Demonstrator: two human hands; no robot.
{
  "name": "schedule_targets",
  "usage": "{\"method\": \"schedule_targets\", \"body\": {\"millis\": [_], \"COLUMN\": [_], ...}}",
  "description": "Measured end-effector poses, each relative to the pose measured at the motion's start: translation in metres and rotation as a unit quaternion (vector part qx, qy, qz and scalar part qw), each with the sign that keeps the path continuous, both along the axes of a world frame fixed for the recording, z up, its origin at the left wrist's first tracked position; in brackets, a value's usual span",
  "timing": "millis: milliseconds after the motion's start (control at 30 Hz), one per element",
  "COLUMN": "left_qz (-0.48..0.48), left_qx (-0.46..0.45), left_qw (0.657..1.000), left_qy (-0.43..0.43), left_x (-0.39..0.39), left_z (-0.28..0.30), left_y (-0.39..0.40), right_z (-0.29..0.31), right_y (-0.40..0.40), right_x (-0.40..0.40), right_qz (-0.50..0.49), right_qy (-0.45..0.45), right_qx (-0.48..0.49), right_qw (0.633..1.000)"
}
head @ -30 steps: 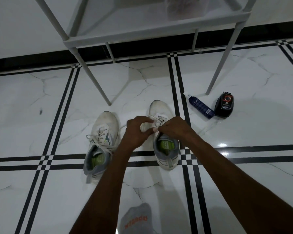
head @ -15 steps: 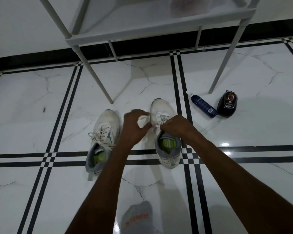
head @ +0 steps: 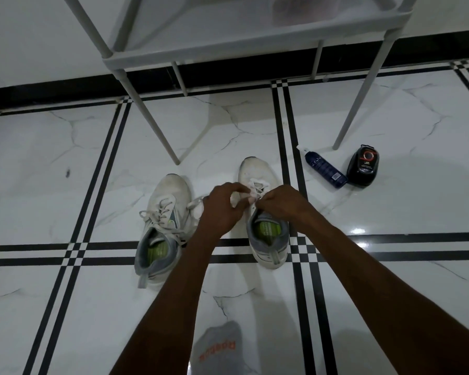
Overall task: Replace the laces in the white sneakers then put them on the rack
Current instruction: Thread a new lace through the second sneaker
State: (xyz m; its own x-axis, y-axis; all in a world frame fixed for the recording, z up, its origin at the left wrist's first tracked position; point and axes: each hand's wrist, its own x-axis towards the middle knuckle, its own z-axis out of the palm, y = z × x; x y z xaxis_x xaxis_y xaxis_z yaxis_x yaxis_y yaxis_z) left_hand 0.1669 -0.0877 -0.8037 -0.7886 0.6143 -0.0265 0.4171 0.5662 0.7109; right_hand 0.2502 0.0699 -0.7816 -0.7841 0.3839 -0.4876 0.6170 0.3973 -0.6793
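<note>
At the bottom of the frame my grey sock [head: 219, 347], lettered in orange, rests on the white marble floor [head: 52, 163] crossed by black double lines. My two bare forearms reach forward over it and meet above the right sneaker [head: 263, 212]. My left hand [head: 222, 209] has its fingers curled around a bunched length of white lace [head: 237, 197], thumb and forefinger arched over it; my right hand [head: 279, 203] pinches the same lace at its fingertips, just above the upper eyelets. Both hands are closed on the lace and nearly touch each other over the shoe's tongue. That sneaker stands upright, toe pointing away from me, heel on the black floor lines, its green insole showing; lace is already crossed through the eyelets nearest the toe. A loose end of lace trails to the floor between the two shoes. The left sneaker [head: 163, 220] sits just beside it, angled slightly, fully laced with its ends lying loose over the opening, grey collar and green insole visible. Farther right, a dark blue spray bottle [head: 325, 169] lies on its side, touching or almost touching a black shoe-polish container [head: 362, 166] with a red ring. Beyond them the grey rack [head: 228, 54] stands on slim legs against the black skirting and white wall, neither sneaker on it
</note>
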Motion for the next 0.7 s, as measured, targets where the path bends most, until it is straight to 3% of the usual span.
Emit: {"method": "schedule_targets", "body": {"millis": [267, 433, 700], "left_qz": [0.106, 0.077, 0.096], "left_qx": [-0.007, -0.015, 0.016], "left_qw": [0.993, 0.992, 0.982], "left_qy": [-0.059, -0.097, -0.164], "left_x": [0.004, 0.002, 0.003], "left_z": [-0.003, -0.002, 0.001], "left_y": [0.005, 0.001, 0.003], "right_z": [0.014, 0.015, 0.016], "right_y": [0.014, 0.025, 0.022], "right_x": [0.008, 0.013, 0.011], "right_qz": [0.023, 0.069, 0.062], "right_qy": [0.033, 0.007, -0.002], "right_qx": [-0.064, 0.069, 0.075], "right_qw": [0.997, 0.995, 0.995]}}
